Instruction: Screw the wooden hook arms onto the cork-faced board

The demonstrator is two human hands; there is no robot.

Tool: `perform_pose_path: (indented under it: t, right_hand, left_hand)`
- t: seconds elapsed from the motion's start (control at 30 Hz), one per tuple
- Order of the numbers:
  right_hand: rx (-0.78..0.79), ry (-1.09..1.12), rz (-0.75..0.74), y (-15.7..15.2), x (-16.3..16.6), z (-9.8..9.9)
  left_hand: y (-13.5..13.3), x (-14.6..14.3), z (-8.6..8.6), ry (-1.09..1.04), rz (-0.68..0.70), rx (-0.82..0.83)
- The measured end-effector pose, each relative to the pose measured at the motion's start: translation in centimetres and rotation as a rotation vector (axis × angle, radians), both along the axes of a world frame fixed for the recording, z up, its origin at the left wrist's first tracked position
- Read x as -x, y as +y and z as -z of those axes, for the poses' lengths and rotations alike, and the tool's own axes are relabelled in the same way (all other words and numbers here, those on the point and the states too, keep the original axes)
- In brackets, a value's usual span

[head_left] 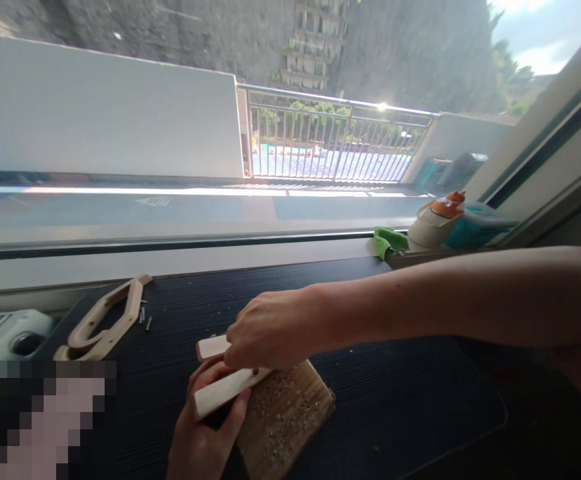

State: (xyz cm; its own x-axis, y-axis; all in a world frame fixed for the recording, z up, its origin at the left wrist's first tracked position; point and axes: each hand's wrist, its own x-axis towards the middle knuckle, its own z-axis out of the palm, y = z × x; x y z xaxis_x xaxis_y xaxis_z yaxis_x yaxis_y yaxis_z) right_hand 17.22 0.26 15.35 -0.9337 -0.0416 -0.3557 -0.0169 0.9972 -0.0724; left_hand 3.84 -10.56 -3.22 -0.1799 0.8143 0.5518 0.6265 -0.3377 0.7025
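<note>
My left hand [203, 433] is wrapped round a pale wooden piece with two bar-like arms, its thumb along the near arm [223, 395]. A dark hole shows in that arm. Over the same piece my right hand [273, 333] is closed, back of the hand up; what its fingers grip is hidden. Beneath both hands lies a thick brown wooden block [295, 420], its top covered in small holes and little bits of debris.
A looped wooden frame [135, 297] and several loose screws [143, 315] lie at the left of the black table [395, 400]. A whitish appliance [8, 327] stands beside it. On the window sill are a green cloth [389, 241] and an orange-topped white bottle [433, 220].
</note>
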Motion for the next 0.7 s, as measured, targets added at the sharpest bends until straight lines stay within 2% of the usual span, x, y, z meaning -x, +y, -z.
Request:
perform_pose_path:
  t: [0.23,0.33,0.4,0.43,0.5,0.53,0.6,0.7]
  right_hand:
    - [-0.025,-0.051,0.182,-1.6,-0.2,-0.5]
    - [-0.01,-0.042,0.293,-2.0,-0.2,-0.5]
    - [-0.009,-0.027,0.348,-2.0,-0.2,-0.4]
    - [-0.012,-0.013,0.373,-2.0,-0.2,-0.3]
    - [-0.008,0.035,0.425,-2.0,-0.2,-0.1]
    - [-0.002,0.067,0.431,-2.0,-0.2,0.0]
    - [0.009,0.103,0.386,-2.1,-0.1,-0.1]
    - [0.029,0.056,0.348,-2.3,-0.1,-0.5]
  left_hand:
    - [0.3,-0.2,-0.2,-0.1,-0.006,0.06]
    - [-0.3,-0.2,-1.2,-0.226,-0.015,0.184]
    - [-1.2,-0.1,-2.2,-0.235,-0.091,0.183]
    - [-1.6,0.0,-2.7,-0.17,-0.171,0.125]
    - [-2.4,0.0,-3.7,0.093,-0.33,-0.037]
    - [-2.6,0.0,-4.2,0.245,-0.359,-0.115]
    - [-2.5,-0.5,-5.1,0.529,-0.284,-0.172]
    - [-1.5,-1.7,-6.2,0.756,-0.237,-0.055]
